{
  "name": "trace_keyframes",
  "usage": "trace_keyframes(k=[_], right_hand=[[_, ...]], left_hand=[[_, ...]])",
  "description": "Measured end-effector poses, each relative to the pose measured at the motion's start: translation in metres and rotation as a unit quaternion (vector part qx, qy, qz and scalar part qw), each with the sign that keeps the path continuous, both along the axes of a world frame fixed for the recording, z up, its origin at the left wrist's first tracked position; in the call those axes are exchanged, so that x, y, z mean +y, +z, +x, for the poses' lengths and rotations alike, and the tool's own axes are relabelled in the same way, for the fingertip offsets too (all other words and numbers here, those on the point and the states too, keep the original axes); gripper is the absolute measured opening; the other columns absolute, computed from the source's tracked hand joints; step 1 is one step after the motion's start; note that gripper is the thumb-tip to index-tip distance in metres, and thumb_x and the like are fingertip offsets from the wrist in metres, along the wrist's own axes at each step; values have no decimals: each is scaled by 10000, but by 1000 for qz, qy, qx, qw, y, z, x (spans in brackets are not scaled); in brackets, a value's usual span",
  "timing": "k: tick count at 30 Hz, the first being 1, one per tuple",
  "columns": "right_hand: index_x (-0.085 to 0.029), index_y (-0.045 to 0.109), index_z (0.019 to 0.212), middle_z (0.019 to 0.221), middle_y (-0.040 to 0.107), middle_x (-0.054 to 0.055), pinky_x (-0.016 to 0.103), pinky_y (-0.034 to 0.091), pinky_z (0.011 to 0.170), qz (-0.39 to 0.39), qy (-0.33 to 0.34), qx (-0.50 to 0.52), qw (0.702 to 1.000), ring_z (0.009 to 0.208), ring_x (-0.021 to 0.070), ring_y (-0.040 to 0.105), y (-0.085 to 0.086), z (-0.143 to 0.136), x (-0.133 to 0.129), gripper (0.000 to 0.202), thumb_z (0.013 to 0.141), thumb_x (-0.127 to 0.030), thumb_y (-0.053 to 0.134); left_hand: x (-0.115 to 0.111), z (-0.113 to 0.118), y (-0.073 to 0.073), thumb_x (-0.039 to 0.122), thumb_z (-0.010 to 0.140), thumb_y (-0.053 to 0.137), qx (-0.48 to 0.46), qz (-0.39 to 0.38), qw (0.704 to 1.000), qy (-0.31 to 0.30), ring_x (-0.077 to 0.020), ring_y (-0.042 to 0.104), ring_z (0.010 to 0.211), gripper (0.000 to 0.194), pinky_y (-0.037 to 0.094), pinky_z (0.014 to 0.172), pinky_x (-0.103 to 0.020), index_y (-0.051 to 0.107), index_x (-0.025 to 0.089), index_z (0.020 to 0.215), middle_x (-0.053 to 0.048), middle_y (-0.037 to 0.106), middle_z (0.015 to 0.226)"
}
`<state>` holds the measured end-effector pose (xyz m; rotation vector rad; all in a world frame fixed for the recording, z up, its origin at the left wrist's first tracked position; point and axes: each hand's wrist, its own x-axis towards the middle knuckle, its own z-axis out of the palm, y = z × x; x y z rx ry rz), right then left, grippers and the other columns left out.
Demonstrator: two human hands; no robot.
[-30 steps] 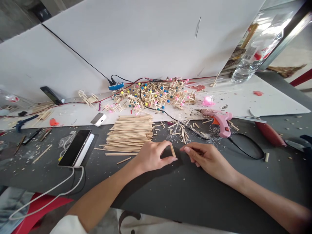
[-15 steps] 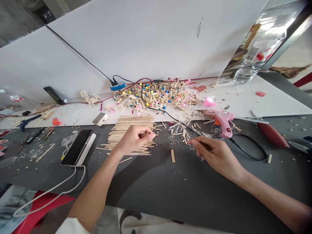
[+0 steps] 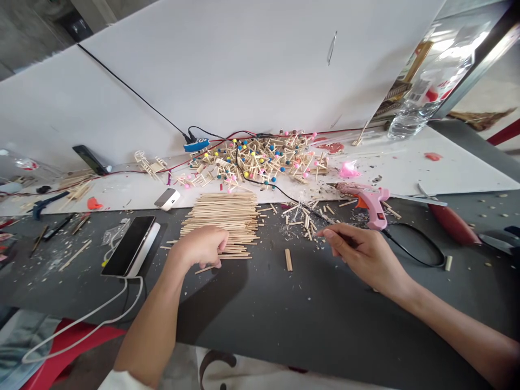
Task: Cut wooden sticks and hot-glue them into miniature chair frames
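Note:
My left hand (image 3: 202, 246) is over the near left corner of a layer of thin wooden sticks (image 3: 221, 211). Its curled fingers are closed on a single wooden stick (image 3: 204, 269) that lies just in front of the layer. My right hand (image 3: 361, 252) hovers right of a short flat wooden piece (image 3: 288, 260), thumb and fingertips pinched together. Whatever may be between those fingertips is too small to make out. Short cut stick pieces (image 3: 307, 223) lie scattered just beyond the right fingertips.
A pink glue gun (image 3: 377, 208) lies behind my right hand, near red-handled pliers (image 3: 455, 222). Small stick models with coloured balls (image 3: 260, 160) are heaped along the white board. At left are a phone (image 3: 132, 244) with a white cable and a small white box (image 3: 167, 199).
My left hand has moved left and toward me, from above the stick layer down to the single stick, which has shifted slightly left. My right hand has barely moved.

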<state>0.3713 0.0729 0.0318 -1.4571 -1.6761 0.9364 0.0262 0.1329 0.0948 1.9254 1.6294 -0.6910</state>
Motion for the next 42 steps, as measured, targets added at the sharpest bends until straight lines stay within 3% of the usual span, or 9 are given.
trace_keyframes(k=[2,6,8,12,21,29,33,38,42], right_hand=[[-184,698,895,629,566,-3,249,353,484,3,-14,3,1000,533,121,483,4,3,1,461,980,-605,530],[-185,688,886,625,561,1,255,349,483,11,-34,11,999,536,126,477,9,5,2,463,981,-606,521],[-187,679,867,619,557,0,255,351,487,11,-32,13,999,536,125,472,10,5,1,454,982,-599,525],[-188,651,808,622,552,2,254,348,484,8,-25,20,999,537,121,466,8,4,1,457,983,-592,528],[-182,711,920,644,567,10,266,383,497,6,-53,36,998,548,131,495,13,11,4,447,972,-600,558],[-168,730,959,650,581,19,276,394,533,76,-200,69,974,557,129,519,29,38,22,414,989,-546,562],[-155,750,949,641,610,22,265,416,577,115,-277,-11,954,560,117,545,37,54,30,314,997,-396,556],[-135,779,918,623,621,37,283,417,573,173,-359,-56,915,540,122,561,43,75,34,270,951,-317,581],[-108,778,901,602,579,51,299,387,509,262,-431,-27,863,508,136,523,47,80,35,278,939,-289,571]], left_hand=[[-3,2,1,68,674,685,10,-9,1000,11,-135,584,532,281,284,543,-254,524,225,843,67,620,699],[-9,10,6,29,655,664,53,59,995,-53,-179,616,734,270,274,581,-264,527,212,800,5,650,822],[-11,13,7,2,664,619,58,61,994,-65,-177,599,728,267,258,570,-268,527,209,806,-4,643,840],[-13,17,9,-24,672,551,31,18,997,-62,-147,555,636,306,245,539,-271,533,211,867,9,621,808],[-26,32,3,-8,700,509,-55,70,986,-143,-173,582,709,395,307,591,-267,606,222,1006,-11,659,838],[-27,57,-19,71,814,584,-228,123,955,-142,-139,600,668,155,364,623,-243,638,206,869,6,676,760],[-28,70,-33,130,887,611,-277,156,939,-132,-133,622,698,83,394,655,-248,646,200,859,6,694,779],[-31,79,-51,202,989,557,-294,233,914,-153,-152,678,817,124,457,737,-264,661,189,924,-33,738,942],[-31,77,-53,335,1027,523,-223,260,923,-175,-169,673,790,235,463,714,-283,659,179,915,-57,723,938]])
